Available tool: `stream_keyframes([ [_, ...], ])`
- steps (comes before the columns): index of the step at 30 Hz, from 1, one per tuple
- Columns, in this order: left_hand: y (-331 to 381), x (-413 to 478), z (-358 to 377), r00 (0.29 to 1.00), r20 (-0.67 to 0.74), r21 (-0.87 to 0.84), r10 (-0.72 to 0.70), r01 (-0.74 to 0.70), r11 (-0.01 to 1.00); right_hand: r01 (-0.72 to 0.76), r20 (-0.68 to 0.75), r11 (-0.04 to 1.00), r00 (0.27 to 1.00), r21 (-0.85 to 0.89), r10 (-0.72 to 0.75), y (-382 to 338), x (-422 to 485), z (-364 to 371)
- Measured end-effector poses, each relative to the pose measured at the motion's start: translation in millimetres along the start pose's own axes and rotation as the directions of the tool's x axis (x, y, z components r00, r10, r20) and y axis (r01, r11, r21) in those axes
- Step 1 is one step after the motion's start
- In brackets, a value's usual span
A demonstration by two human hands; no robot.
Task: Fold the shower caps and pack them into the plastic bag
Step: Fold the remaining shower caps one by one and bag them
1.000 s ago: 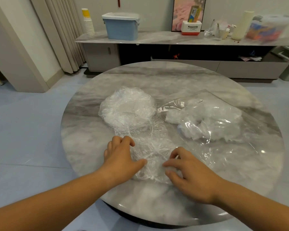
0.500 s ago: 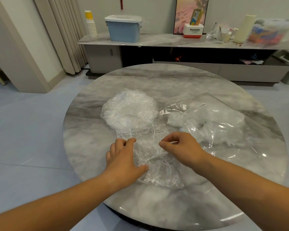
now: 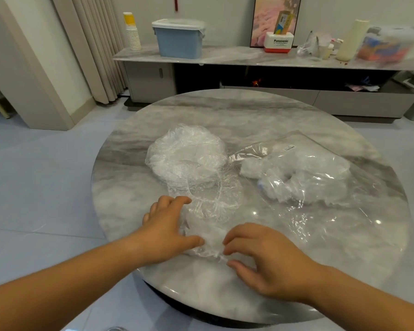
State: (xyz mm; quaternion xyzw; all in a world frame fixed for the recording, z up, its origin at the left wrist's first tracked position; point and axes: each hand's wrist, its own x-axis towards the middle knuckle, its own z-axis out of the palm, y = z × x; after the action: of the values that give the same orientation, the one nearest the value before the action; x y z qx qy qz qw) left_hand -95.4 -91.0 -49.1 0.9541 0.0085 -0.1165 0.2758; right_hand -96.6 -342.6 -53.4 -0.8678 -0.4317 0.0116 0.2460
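A clear, crinkled shower cap [image 3: 207,206] lies stretched out on the round marble table [image 3: 249,115] in front of me. My left hand [image 3: 166,229] rests on its left edge with fingers extended and the thumb touching the plastic. The curled forefinger and thumb of my right hand [image 3: 265,258] pinch the cap's near end. Just beyond it sits a heap of loose clear shower caps [image 3: 185,152]. To the right lies a clear plastic bag [image 3: 320,211] with white bunched caps [image 3: 301,173] inside, its mouth facing the heap.
The table's near edge is just under my wrists. Beyond the table stands a low marble-topped sideboard [image 3: 225,57] with a blue lidded box [image 3: 178,39], a stack of paper cups [image 3: 132,32] and other items. Curtains [image 3: 91,44] hang at the left.
My right hand has moved from the middle of the cap back toward me to its near end. The left hand has stayed on the cap's left edge.
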Motion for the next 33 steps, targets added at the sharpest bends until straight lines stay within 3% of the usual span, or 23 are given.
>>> stream_keyframes([
  [2,-1,-5,-8,0.991,0.132,0.008,0.025,-0.026,1.0,0.047,0.07,0.997,0.997,-0.068,-0.042,1,-8,4],
  [4,5,-8,-11,0.986,0.165,0.006,0.021,-0.022,1.0,0.05,0.121,0.994,0.992,-0.092,-0.038,1,-14,5],
  [12,12,0,-2,1.0,0.011,0.077,-0.017,0.016,0.997,-0.018,0.197,0.986,0.979,-0.165,0.051,-4,-18,8],
  [18,5,5,-1,0.997,0.023,0.032,-0.072,0.072,0.997,-0.042,0.202,0.972,0.975,-0.23,0.09,-8,-19,11],
  [22,3,7,-1,0.975,0.117,-0.256,-0.188,0.212,0.943,-0.033,0.221,0.969,0.971,-0.246,0.089,-9,-15,14],
  [26,5,2,-2,0.935,0.287,-0.541,-0.209,0.338,0.77,-0.036,0.218,0.964,0.971,-0.263,0.095,-11,-11,14],
  [29,6,1,-4,0.914,0.366,-0.631,-0.175,0.382,0.675,-0.042,0.21,0.964,0.973,-0.261,0.1,-10,-10,17],
  [33,5,-1,-8,0.919,0.37,-0.691,-0.139,0.372,0.62,-0.031,0.159,0.942,0.983,-0.335,0.089,-11,-12,22],
])
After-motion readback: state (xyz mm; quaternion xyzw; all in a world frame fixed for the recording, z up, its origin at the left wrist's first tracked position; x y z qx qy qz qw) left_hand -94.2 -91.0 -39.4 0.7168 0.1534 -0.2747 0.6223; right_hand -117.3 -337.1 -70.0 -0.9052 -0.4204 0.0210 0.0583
